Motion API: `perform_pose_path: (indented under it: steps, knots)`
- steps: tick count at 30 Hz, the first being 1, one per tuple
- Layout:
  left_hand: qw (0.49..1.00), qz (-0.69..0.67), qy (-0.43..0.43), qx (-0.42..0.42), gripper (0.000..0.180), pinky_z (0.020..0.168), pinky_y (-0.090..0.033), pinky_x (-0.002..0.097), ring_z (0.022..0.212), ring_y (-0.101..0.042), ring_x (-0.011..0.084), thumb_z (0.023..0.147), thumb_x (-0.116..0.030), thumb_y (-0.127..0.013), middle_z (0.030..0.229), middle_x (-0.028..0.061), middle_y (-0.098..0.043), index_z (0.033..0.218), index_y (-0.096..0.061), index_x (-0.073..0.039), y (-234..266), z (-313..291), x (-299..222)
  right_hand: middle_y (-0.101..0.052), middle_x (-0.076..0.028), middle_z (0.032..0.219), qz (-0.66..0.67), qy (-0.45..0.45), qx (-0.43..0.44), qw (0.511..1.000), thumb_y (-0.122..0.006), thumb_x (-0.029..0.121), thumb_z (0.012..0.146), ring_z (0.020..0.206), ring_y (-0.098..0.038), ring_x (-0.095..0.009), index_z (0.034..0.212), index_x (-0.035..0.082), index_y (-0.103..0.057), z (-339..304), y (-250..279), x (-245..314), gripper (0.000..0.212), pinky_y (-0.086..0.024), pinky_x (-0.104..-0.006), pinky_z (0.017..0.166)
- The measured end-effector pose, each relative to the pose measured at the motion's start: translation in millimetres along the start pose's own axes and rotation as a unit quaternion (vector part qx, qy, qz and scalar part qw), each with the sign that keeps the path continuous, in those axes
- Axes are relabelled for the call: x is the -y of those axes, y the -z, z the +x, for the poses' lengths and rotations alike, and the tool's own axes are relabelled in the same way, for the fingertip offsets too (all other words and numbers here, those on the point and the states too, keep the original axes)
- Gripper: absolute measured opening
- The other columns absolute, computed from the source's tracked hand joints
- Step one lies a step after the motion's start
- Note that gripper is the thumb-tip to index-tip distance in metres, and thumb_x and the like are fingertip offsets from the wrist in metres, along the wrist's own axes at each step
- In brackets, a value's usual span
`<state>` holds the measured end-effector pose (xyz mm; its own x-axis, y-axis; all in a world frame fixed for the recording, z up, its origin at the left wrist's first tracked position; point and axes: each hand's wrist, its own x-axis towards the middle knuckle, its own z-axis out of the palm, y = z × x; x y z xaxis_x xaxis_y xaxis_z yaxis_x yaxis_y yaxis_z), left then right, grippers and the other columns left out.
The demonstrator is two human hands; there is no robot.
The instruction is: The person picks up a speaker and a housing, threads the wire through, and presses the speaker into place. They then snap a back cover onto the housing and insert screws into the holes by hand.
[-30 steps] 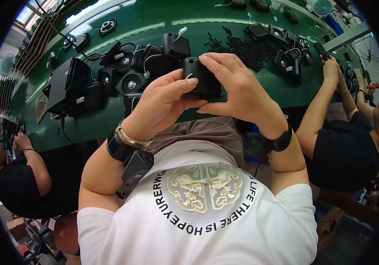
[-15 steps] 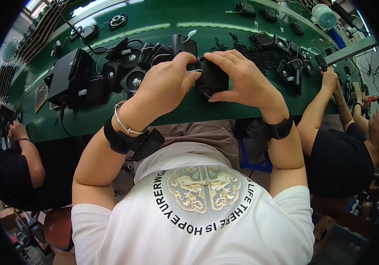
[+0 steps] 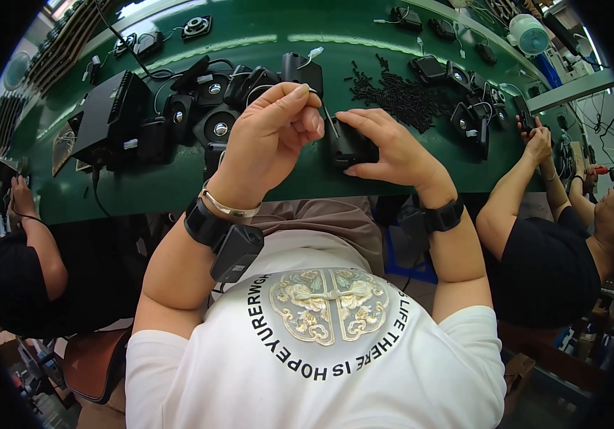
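Observation:
My right hand grips a black speaker box on the green table, thumb at its near edge and fingers over its far end. Just left of it, my left hand is raised with thumb and forefinger pinched together on a thin cable. That cable runs from the fingertips down onto the top of the box; where it ends is hard to make out. Behind my left hand stands another black speaker box with a white connector on its lead.
Several black speakers cluster left of my hands, beside a larger black box with a cord. Small black parts lie heaped beyond my right hand, with more speakers to their right. People work on both sides; a co-worker's hand is at right.
My left hand has drawn back left from the speaker box and turned, exposing the cable over the box. The box and my right hand have shifted slightly nearer and tilted.

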<state>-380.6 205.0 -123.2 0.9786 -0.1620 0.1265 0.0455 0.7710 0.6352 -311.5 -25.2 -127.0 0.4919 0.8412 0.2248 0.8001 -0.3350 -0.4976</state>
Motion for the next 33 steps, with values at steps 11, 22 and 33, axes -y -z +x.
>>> perform_pose_path:
  steps: [11,22,33]
  knots:
    - [0.787,0.612,-0.073,-0.029,0.085,0.097,-0.043,0.0397,0.108,-0.057,0.0262,0.073,-0.028,-0.081,0.114,0.0135,-0.059,0.139,-0.037,0.001,14,-24,48,-0.055,-0.017,0.129,0.008,-0.032,-0.001,0.999,-0.086,0.021,0.063,0.119,-0.051,-0.034,0.134,0.001,-0.051,-8,-2,-4,0.082,-0.043,-0.0401,0.102]
    - [0.650,0.747,-0.135,0.041,0.103,0.098,-0.037,0.0446,0.115,-0.050,0.0361,0.060,-0.025,-0.083,0.115,0.0192,-0.055,0.145,-0.031,0.002,13,-4,59,-0.056,-0.017,0.127,0.012,-0.022,0.023,0.999,-0.086,0.023,0.061,0.117,-0.051,-0.035,0.133,0.000,-0.052,-12,8,-5,0.083,-0.043,-0.0412,0.101]
    - [0.648,0.749,-0.135,0.036,0.103,0.100,-0.037,0.0437,0.112,-0.051,0.0356,0.058,-0.014,-0.082,0.116,0.0163,-0.056,0.146,-0.031,-0.004,11,-5,56,-0.057,-0.014,0.124,-0.022,0.005,0.026,0.999,-0.087,0.015,0.056,0.110,-0.053,-0.036,0.132,0.007,-0.055,-6,8,-4,0.083,-0.047,-0.0425,0.096]
